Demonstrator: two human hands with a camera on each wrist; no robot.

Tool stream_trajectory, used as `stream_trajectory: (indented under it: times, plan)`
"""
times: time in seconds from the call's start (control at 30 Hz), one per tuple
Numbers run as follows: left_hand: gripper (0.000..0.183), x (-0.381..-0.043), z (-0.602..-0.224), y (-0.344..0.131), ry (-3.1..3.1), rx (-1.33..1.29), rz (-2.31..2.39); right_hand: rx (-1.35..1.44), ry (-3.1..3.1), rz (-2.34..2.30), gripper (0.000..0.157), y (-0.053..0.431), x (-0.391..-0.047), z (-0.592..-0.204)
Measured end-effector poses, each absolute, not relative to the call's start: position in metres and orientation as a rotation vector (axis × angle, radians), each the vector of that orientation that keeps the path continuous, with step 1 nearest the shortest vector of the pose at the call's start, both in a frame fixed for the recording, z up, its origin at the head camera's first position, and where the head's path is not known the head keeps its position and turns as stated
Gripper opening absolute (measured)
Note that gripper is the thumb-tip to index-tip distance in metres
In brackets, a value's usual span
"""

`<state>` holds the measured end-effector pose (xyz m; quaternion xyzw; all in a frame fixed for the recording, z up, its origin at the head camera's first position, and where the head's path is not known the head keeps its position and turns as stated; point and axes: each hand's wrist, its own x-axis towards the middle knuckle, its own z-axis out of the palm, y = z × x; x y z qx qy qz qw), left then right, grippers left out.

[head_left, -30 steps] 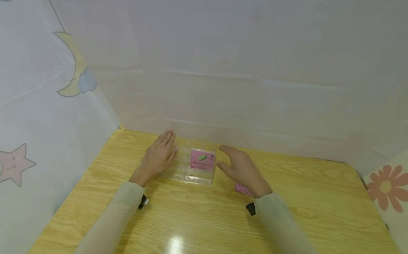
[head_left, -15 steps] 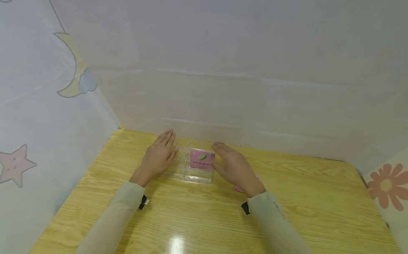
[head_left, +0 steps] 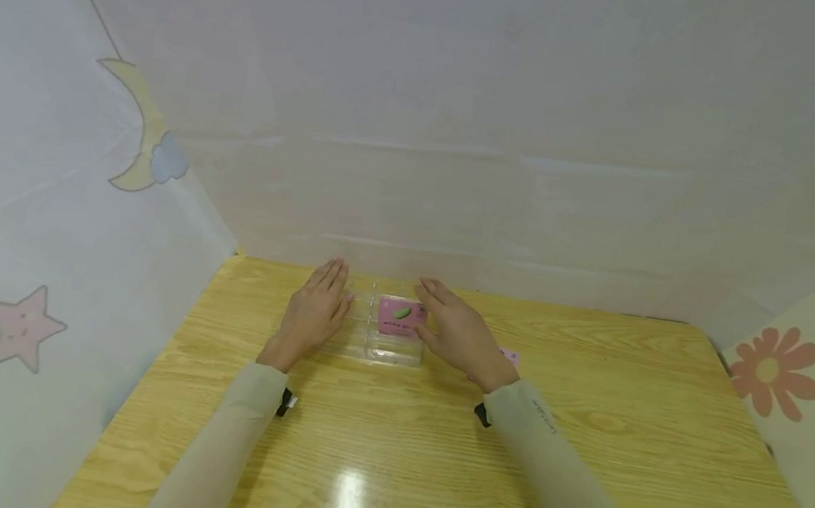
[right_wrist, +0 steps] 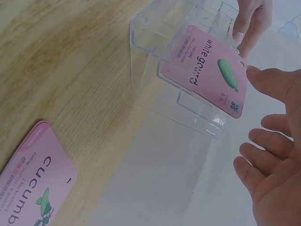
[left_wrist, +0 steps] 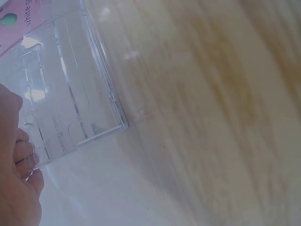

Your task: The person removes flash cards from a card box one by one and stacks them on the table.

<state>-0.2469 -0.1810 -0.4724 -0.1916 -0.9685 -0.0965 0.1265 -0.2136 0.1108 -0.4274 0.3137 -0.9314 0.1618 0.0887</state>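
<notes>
A clear plastic card rack (head_left: 393, 359) with several compartments stands at the back of the wooden table. A pink white gourd card (head_left: 398, 317) leans in its right part, picture side out. My left hand (head_left: 313, 310) holds the rack's left side, its thumb toward the front; the left wrist view shows curled fingers (left_wrist: 24, 157) at the rack's edge. On the other side my right hand (head_left: 462, 331) is spread, fingers loosely extended and holding nothing. Its thumb is close by the card's edge in the right wrist view; whether they touch I cannot tell.
Pink cards with a cucumber card (right_wrist: 40, 181) on top lie on the table, partly hidden beneath my right wrist in the head view. Behind the rack rises a pale wall sheet (head_left: 418, 163). The wooden table (head_left: 415, 456) stretches toward me.
My right hand has moved left, from beside the rack to the white gourd card's right edge, now covering a bit of it. My left hand stays on the rack.
</notes>
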Motion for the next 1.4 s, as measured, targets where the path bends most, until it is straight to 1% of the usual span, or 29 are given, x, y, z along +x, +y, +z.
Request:
stream_trajectory:
  times: [0.63, 0.73, 0.87, 1.13, 1.4]
  plan:
    - [0.061, -0.247, -0.475, -0.181, -2.778, -0.571, -0.254, 0.907, -2.762, 0.394, 0.068, 0.102, -0.225, -0.430]
    - [0.061, -0.247, -0.475, -0.180, -2.771, -0.567, -0.256, 0.910, -2.766, 0.384, 0.065, 0.101, -0.226, -0.430]
    - [0.061, -0.247, -0.475, -0.179, -2.768, -0.566, -0.259, 0.919, -2.777, 0.380, 0.061, 0.099, -0.226, -0.430]
    - [0.063, -0.248, -0.475, -0.178, -2.789, -0.562, -0.240, 0.929, -2.811, 0.351, 0.061, 0.094, -0.221, -0.430]
    - [0.064, -0.248, -0.476, -0.180, -2.777, -0.572, -0.227, 0.918, -2.805, 0.321, 0.058, 0.092, -0.220, -0.438]
